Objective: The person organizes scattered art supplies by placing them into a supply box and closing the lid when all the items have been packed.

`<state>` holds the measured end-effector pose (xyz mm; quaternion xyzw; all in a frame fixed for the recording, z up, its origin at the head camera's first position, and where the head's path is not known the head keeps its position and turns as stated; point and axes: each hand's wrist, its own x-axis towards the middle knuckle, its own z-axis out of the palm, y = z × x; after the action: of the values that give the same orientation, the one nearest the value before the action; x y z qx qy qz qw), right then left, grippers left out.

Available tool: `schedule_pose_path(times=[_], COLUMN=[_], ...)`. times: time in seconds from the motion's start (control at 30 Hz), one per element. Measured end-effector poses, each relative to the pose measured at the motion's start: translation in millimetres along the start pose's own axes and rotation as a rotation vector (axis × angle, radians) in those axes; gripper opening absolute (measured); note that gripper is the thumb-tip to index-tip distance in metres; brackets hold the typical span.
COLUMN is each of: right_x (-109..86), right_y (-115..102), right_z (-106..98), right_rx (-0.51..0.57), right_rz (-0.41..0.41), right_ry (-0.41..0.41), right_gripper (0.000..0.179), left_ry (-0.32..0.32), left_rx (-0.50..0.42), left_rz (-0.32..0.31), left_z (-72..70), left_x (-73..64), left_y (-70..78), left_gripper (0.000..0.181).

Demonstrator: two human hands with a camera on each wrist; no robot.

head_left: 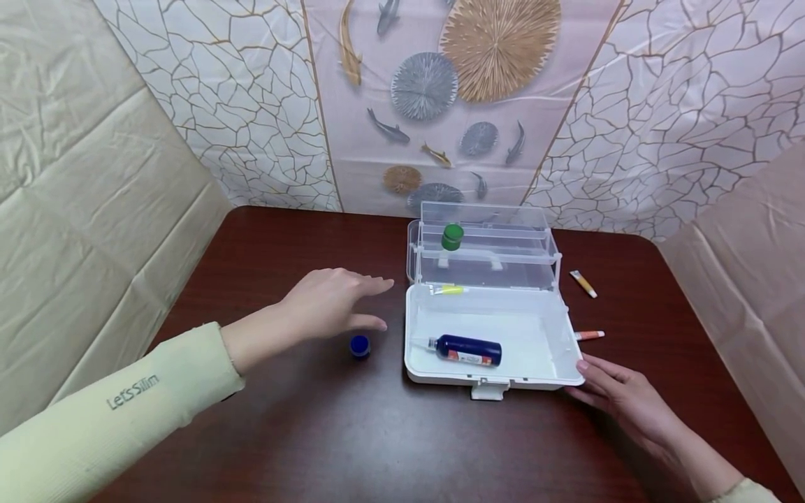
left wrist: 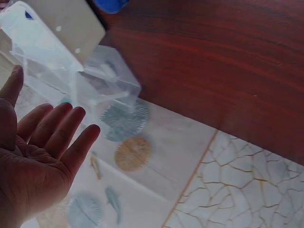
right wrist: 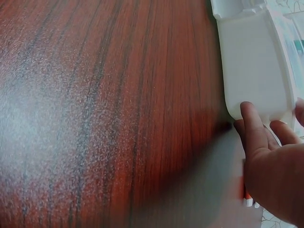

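Note:
A white storage box [head_left: 484, 314] with a raised clear lid [head_left: 487, 269] stands on the table. Inside its base lies a dark blue bottle [head_left: 468, 351] with a label. A yellow tube [head_left: 448, 289] sits at the box's back edge, and a green paint jar [head_left: 452, 237] is in the clear upper part. My left hand [head_left: 330, 304] hovers left of the box, fingers extended, holding nothing. Just below it, a small blue paint jar [head_left: 360, 346] stands on the table. My right hand [head_left: 629, 398] holds the box's front right corner, thumb at the rim, fingers against the wall.
Right of the box lie an orange-yellow tube [head_left: 583, 283] and a red-orange tube [head_left: 589, 335], the latter partly hidden by the box. A white latch [head_left: 490, 390] juts from the box's front. Patterned cloth [head_left: 251, 105] hangs behind the dark wooden table [head_left: 283, 433].

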<state>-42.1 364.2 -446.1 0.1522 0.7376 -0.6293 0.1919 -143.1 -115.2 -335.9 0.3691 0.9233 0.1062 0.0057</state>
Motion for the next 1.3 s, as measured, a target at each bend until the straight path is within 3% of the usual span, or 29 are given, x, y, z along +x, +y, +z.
schedule_pose_path(times=[0.63,1.0,1.3], right_x=[-1.1,-0.7,-1.0], right_y=[4,3,4], right_z=[0,1,0], right_rx=[0.027,0.024,0.033], right_rz=[-0.028,-0.03,-0.024], right_ry=[0.0,-0.002,0.001], right_gripper=[0.071,0.07,0.071], left_ry=[-0.049,-0.1,-0.083], left_rx=[0.016,0.044,0.024], left_rz=[0.017,0.078,0.179], left_z=[32.4,44.7,52.6], left_x=[-24.0,-29.6,-30.3], left_y=[-28.1,-32.8,-42.1], left_gripper=[0.082,0.082,0.086])
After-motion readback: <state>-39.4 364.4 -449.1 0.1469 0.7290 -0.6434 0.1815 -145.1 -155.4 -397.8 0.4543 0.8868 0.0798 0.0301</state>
